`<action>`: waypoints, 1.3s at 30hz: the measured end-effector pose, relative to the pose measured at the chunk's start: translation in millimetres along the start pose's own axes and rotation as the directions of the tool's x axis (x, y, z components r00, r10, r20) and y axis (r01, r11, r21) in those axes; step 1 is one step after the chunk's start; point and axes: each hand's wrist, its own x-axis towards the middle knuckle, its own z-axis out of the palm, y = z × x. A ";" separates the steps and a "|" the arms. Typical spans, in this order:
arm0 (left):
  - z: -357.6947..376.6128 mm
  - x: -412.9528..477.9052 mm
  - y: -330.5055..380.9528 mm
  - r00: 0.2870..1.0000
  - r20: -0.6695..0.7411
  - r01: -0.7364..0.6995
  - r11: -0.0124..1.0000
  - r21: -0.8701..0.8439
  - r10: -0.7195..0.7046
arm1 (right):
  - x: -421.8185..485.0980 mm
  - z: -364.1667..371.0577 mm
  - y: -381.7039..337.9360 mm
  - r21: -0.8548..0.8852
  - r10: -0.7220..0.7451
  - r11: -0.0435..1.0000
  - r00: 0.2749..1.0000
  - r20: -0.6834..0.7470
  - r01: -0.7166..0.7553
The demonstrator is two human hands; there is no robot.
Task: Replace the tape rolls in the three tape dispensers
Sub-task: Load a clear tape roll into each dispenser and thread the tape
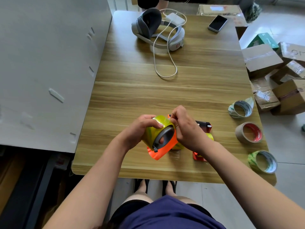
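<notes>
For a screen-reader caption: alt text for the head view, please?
A person's left hand grips an orange tape dispenser loaded with a yellowish roll above a table, while the right hand pinches at the tape's edge. Three loose rolls lie near its right edge.

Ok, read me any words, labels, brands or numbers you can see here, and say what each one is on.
"GM", handwritten, cut by the frame edge: brown cardboard box at far right.
Red square logo on the grey and white headset: too small to read.
Core print in the white-cored tape roll, red-cored brown tape roll, green tape roll: blurred.
White shipping label on another cardboard box: blurred.
</notes>
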 end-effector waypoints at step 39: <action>23.3 13.5 -1.0 0.993 0.026 0.120 0.990 -0.072 -0.118 | 14.7 -2.7 4.4 0.555 0.522 0.737 0.846 -0.106 -0.385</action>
